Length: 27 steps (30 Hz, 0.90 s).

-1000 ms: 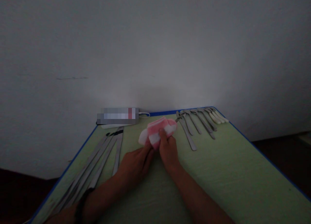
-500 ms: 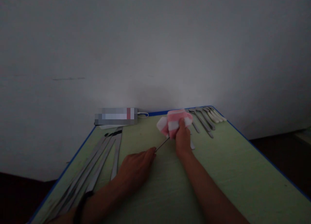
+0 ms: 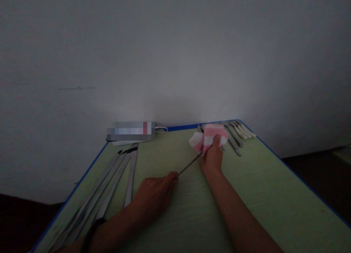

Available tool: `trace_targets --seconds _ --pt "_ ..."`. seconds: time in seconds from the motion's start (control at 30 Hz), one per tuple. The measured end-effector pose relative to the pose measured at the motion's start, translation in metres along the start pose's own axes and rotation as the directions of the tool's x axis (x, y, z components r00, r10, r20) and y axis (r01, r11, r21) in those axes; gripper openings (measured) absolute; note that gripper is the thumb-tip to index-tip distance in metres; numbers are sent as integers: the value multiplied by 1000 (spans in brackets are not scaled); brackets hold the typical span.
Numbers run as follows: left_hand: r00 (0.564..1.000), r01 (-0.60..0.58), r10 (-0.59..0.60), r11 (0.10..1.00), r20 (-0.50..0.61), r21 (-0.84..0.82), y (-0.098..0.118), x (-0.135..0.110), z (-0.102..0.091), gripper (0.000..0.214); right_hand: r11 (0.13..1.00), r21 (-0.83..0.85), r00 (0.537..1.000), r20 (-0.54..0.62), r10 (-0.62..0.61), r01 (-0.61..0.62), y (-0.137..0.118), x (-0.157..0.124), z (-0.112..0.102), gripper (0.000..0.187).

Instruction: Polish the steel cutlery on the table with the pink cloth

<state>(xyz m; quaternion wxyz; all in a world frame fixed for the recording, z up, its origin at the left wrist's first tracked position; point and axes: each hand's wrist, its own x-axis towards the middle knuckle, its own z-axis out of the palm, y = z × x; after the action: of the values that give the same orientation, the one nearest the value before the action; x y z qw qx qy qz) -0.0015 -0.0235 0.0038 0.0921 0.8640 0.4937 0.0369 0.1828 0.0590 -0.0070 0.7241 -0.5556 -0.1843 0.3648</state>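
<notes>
My left hand (image 3: 159,190) pinches the near end of a thin metal piece of cutlery (image 3: 189,164) over the middle of the table. The utensil slants up and right into a pink and white striped cloth (image 3: 214,136). My right hand (image 3: 214,156) is closed on this folded cloth, thumb on top, and one flap of it hangs out to the left. The cloth hides the utensil's far end, so I cannot tell its exact kind. A dark band (image 3: 91,233) circles my left wrist.
Several long flat metal utensils (image 3: 109,187) lie along the left side of the pale green table (image 3: 274,194). Several metal pieces of cutlery (image 3: 233,134) and white-handled ones (image 3: 245,132) lie at the back right. A blurred-out box (image 3: 131,131) with a white cord (image 3: 162,129) stands against the wall.
My right hand and the cloth have moved right along the utensil, away from my left hand. More of the metal shows between my hands. The left hand has barely moved.
</notes>
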Motion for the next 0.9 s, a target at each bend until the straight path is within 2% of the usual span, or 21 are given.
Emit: trace_targets --seconds 0.1,0.17,0.3,0.4,0.53,0.6,0.7,0.77,0.83,0.9 --pt "999 39 -40 976 0 -215 1 1 -4 32 986 -160 998 60 -27 36 -1 -17 2 55" --pt "998 51 -59 932 -11 -360 0 3 -7 32 966 -250 986 162 -25 65 -2 -33 5 57" --pt "988 106 -155 788 -27 -607 -3 8 -9 33 939 -325 932 363 17 110 -1 -67 12 56" --pt "974 130 -224 682 -37 -720 -7 11 -7 32 929 -342 916 401 6 144 2 -83 16 55" --pt "973 181 -223 579 59 -795 -9 12 -8 34 930 -343 929 370 6 131 -2 -74 16 55" --pt "978 186 -187 596 91 -781 -9 11 -10 36 939 -329 950 312 5 103 -7 -56 12 56" --pt "985 172 -137 656 108 -735 -9 8 -11 38 946 -309 987 150 -51 96 -14 -23 4 54" --pt "988 151 -117 689 97 -709 -10 6 -11 39 964 -255 996 50 -70 81 -16 -5 0 52" --pt "991 131 -99 702 87 -700 -12 4 -10 39 977 -205 997 -26 -67 60 -15 6 -4 50" --pt "992 123 -84 678 89 -725 -13 4 -9 39 976 -209 996 -53 -71 58 -13 6 -4 50"
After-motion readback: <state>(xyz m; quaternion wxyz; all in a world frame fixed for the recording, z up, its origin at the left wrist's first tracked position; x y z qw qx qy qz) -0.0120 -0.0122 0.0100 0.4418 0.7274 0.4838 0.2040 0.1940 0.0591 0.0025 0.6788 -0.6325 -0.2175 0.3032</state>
